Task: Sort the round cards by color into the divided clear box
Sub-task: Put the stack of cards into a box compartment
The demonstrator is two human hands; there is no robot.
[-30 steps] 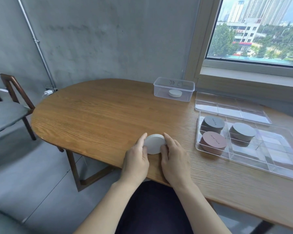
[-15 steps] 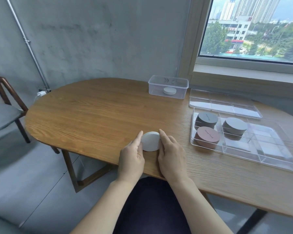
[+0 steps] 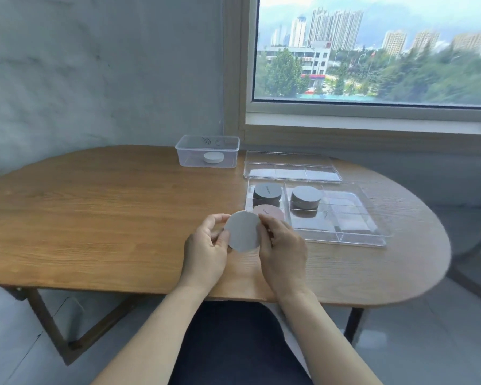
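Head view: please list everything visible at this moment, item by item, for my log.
white round cards: one disc face showing, number unclear, white, lifted above the table edge between both hands
dark grey card stack: one, far left compartment of the box
pink card stack: one, near left compartment
grey card stack: one, the compartment right of the dark grey one
divided clear box: one, clear, right part of the table
clear lid: one, flat behind the box
small clear tub: one, far edge, holding one white round stack
wooden table: one, brown
window: one, city outside
left hand: grips the cards' left edge
right hand: pinches their right edge
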